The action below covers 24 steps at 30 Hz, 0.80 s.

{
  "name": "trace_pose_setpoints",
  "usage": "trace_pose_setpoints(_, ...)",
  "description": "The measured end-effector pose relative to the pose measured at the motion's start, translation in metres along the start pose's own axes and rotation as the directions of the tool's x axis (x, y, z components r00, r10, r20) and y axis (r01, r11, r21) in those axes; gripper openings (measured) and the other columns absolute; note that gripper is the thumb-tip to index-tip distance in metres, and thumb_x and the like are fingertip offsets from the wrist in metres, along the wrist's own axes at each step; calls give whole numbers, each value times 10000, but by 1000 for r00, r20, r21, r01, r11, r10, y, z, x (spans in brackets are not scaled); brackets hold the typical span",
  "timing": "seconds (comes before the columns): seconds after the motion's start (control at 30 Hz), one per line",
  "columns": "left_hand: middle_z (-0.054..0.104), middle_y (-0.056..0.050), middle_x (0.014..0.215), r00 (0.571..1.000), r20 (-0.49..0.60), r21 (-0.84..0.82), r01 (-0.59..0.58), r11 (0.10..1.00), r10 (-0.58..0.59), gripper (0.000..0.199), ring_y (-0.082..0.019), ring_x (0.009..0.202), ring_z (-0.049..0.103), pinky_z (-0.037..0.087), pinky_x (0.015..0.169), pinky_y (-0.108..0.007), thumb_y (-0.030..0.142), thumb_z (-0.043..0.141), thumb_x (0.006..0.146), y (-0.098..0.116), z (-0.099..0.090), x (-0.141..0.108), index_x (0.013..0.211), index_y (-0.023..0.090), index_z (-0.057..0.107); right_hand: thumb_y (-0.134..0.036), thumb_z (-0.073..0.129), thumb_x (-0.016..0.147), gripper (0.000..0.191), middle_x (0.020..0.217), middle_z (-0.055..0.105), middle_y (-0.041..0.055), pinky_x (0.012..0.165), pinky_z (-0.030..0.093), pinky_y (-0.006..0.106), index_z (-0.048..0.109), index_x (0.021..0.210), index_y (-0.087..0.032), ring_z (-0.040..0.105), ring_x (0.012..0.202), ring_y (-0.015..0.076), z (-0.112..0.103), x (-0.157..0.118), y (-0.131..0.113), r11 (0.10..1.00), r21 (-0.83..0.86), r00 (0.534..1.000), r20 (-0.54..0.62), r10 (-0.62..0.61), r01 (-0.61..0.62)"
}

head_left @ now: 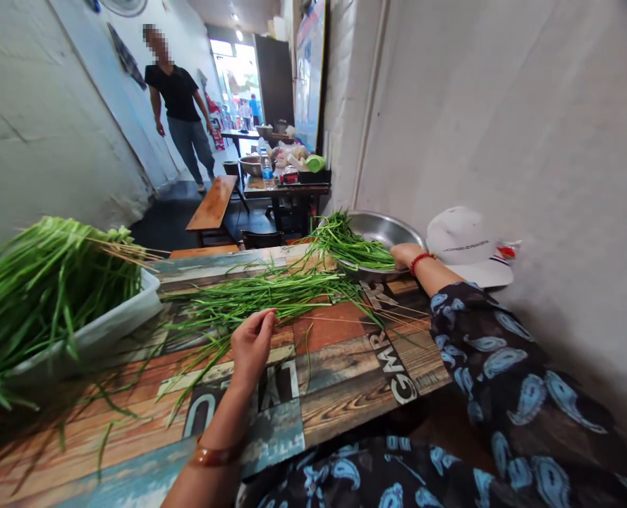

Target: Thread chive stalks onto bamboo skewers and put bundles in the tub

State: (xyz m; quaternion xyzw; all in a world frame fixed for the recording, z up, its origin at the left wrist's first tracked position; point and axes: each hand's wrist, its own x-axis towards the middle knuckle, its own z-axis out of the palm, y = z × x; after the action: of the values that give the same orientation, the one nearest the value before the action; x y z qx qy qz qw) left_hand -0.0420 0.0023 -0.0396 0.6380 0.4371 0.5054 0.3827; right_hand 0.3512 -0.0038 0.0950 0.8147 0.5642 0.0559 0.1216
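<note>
My left hand (252,346) is over the middle of the table, thumb and finger pinched on a thin bamboo skewer (321,319) that points right. Just beyond it lies a loose spread of long garlic chives (271,293). At the wall side, my right hand (407,255) reaches over the near rim of a steel bowl (392,224). Its fingers are closed at the ends of a bunch of garlic chives (358,243) lying in the bowl and over its left rim; the fingertips are partly hidden. Several more skewers (405,314) lie near the bowl.
A white tub (120,317) heaped with garlic chives (53,282) stands at left, skewers on top. A white cap (461,240) rests by the right wall. Beyond are a bench (212,203), another table with a water bottle (266,169), and a person (178,99) standing.
</note>
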Motion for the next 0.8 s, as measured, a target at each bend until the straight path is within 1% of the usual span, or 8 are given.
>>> trace_pose_setpoints(0.1,732,-46,753,1000,10,-9,10,1000,-10,401,-158,607,663,529,600,-261,496,614,841,1,1,0,977,144,751,-362,612,958,385,1251,645,162,949,523,410,613,1264,-128,642,1125,254,-9,-5,10,999,-29,998,-52,29,-31)
trace_pose_setpoints(0.2,733,-48,748,1000,13,-7,12,1000,-12,415,-158,613,661,528,604,-259,505,614,838,0,1,1,981,142,755,-231,535,970,337,1223,656,249,938,496,363,625,1254,-73,645,1159,296,-18,-12,25,996,-55,992,-110,63,-70)
trace_pose_setpoints(0.3,737,-48,771,1000,7,-1,20,1000,-20,411,-156,620,670,530,618,-259,492,616,836,-2,1,2,999,140,754,-144,433,974,369,1273,625,275,921,499,382,595,1296,-67,642,1169,316,-25,-17,34,993,-71,982,-169,78,-91)
trace_pose_setpoints(0.4,739,-49,776,999,2,7,48,999,-48,408,-157,614,674,529,610,-259,484,621,825,-3,0,3,992,136,755,-136,423,967,393,1303,611,276,951,488,402,581,1323,-78,634,1182,317,-24,-20,37,993,-72,980,-184,75,-90)
trace_pose_setpoints(0.47,741,-48,778,998,1,7,60,998,-60,409,-159,611,674,530,603,-260,485,624,821,-3,-1,2,991,137,754,-147,470,951,387,1301,628,255,951,491,384,600,1312,-94,641,1177,306,-16,-20,38,996,-63,989,-138,58,-67)
trace_pose_setpoints(0.6,737,-43,774,998,-2,6,59,998,-59,414,-156,609,671,545,613,-265,491,631,820,-1,0,2,999,138,751,-234,638,888,375,1255,692,185,885,515,305,669,1251,-145,672,1140,268,2,-14,39,1000,-29,999,33,3,-2)
trace_pose_setpoints(0.73,726,-37,751,999,2,39,47,998,-47,408,-151,599,662,539,600,-259,500,638,813,-3,2,3,970,141,753,-444,753,794,512,1220,718,179,840,546,338,709,1211,-150,696,1089,297,10,-1,27,1000,-9,991,135,16,-15)
trace_pose_setpoints(0.8,727,-37,741,999,-8,55,43,998,-42,405,-154,592,661,532,588,-259,504,642,807,-4,2,4,954,144,753,-443,793,745,478,1138,751,168,812,558,365,749,1132,-165,712,1038,315,10,5,18,999,-9,987,159,34,-33)
